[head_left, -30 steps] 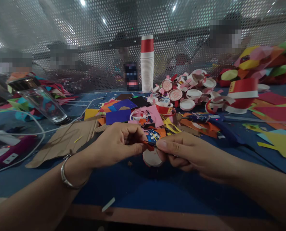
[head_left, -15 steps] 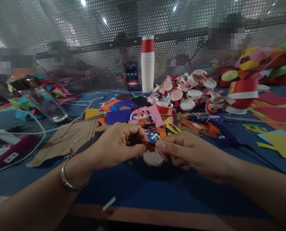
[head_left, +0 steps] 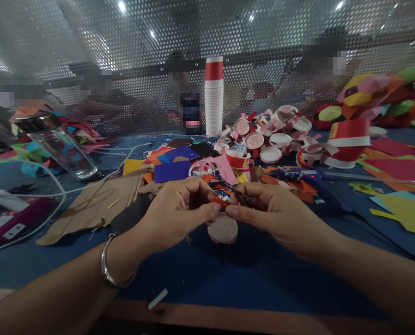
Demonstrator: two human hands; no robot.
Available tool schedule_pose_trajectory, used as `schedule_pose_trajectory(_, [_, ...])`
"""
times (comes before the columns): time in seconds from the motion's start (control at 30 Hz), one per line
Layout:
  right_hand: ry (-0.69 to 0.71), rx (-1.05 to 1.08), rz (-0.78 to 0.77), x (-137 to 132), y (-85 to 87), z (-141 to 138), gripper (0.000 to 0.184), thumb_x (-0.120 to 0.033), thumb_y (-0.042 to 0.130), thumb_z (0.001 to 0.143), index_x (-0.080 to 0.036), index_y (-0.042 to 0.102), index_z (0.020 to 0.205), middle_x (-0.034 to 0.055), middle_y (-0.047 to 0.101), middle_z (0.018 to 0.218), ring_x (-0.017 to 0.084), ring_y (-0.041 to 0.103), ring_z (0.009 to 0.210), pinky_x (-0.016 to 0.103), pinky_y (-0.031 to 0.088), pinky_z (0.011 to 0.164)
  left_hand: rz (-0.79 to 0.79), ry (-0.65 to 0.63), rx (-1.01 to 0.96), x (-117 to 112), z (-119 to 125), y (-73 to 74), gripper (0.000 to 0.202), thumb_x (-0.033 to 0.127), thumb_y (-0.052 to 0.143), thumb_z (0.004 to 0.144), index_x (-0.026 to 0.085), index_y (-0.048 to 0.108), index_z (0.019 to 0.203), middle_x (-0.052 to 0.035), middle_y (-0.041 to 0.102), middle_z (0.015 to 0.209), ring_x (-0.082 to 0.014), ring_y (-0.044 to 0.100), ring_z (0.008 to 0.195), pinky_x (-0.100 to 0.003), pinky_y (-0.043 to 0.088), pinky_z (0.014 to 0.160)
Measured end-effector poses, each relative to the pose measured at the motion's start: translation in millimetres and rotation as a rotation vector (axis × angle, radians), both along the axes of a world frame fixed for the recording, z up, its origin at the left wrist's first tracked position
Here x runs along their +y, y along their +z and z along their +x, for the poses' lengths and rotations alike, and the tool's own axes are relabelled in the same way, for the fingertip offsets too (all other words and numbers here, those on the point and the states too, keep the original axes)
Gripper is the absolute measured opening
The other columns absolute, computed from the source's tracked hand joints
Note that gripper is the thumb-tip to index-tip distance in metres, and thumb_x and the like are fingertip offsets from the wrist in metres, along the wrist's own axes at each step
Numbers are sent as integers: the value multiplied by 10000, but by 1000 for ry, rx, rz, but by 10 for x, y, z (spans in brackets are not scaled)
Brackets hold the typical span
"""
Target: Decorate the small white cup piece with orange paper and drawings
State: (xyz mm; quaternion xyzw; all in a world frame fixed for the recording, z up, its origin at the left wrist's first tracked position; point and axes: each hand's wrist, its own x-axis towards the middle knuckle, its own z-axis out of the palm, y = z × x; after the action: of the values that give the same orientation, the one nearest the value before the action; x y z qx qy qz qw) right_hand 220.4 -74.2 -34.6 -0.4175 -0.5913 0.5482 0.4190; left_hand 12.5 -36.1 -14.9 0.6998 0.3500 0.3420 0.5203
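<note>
My left hand (head_left: 184, 204) is closed, pinching a small red-orange piece of paper (head_left: 221, 202) between thumb and fingers. Close against it, my right hand (head_left: 272, 207) is closed around what look like dark scissors (head_left: 244, 195), mostly covered by the fingers. The right thumb tip reaches the paper's edge. Just below both hands, a round white paper cup base (head_left: 222, 230) rests on the blue table. Behind the fingers, colourful scraps are partly hidden.
Beyond the hands lie coloured paper sheets (head_left: 172, 171) and a heap of cut paper cups (head_left: 270, 139). A tall cup stack (head_left: 213, 102) stands behind. Cardboard (head_left: 96, 200), a glass bottle (head_left: 68, 149) and a power strip (head_left: 17, 221) are left; a blue corded glue gun (head_left: 328, 190) is right.
The dark scissors have swung up and back into my right hand, away from the red paper. My right thumb has come nearer the left one. The view has shifted slightly.
</note>
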Motion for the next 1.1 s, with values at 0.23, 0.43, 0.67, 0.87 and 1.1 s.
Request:
schedule_pose_trajectory(0.23, [-25, 26, 48, 15, 4, -6, 272, -378, 866, 802, -195, 702, 917, -14, 665, 845, 139, 598, 772, 247, 487, 687, -123, -35, -73, -52, -1, 12, 183, 210, 843, 767, 138, 678, 797, 22, 677, 660, -72, 601, 578, -163, 501, 559])
schedule_pose_trajectory(0.43, [-13, 44, 96, -34, 30, 2, 244, -402, 857, 810, -214, 705, 849, 1, 678, 792, 155, 597, 730, 271, 503, 671, -336, -83, -215, -49, -13, 41, 101, 219, 785, 817, 138, 726, 802, -28, 722, 712, -115, 681, 625, -191, 560, 602])
schedule_pose_trajectory(0.67, [17, -44, 195, -50, 56, 24, 201, -371, 830, 847, -202, 724, 820, -30, 586, 690, 106, 446, 601, 255, 386, 578, -724, -118, -199, 26, -5, 67, 107, 212, 776, 816, 127, 747, 757, -52, 729, 687, -86, 647, 525, -129, 503, 473])
schedule_pose_trajectory(0.87, [32, -139, 299, -46, 75, 24, 168, -341, 795, 878, -186, 744, 841, -34, 552, 680, 98, 411, 591, 264, 322, 553, -832, -213, -170, 10, -40, 92, 142, 180, 872, 770, 106, 759, 812, -59, 738, 713, -55, 628, 530, -94, 507, 497])
schedule_pose_trajectory(1.1, [24, -183, 354, -74, 107, 8, 188, -348, 724, 910, -191, 720, 807, -8, 601, 717, 102, 424, 586, 268, 343, 551, -816, -216, -232, 15, -62, 29, 239, 164, 940, 700, 132, 724, 799, -10, 701, 698, -48, 615, 533, -103, 515, 522])
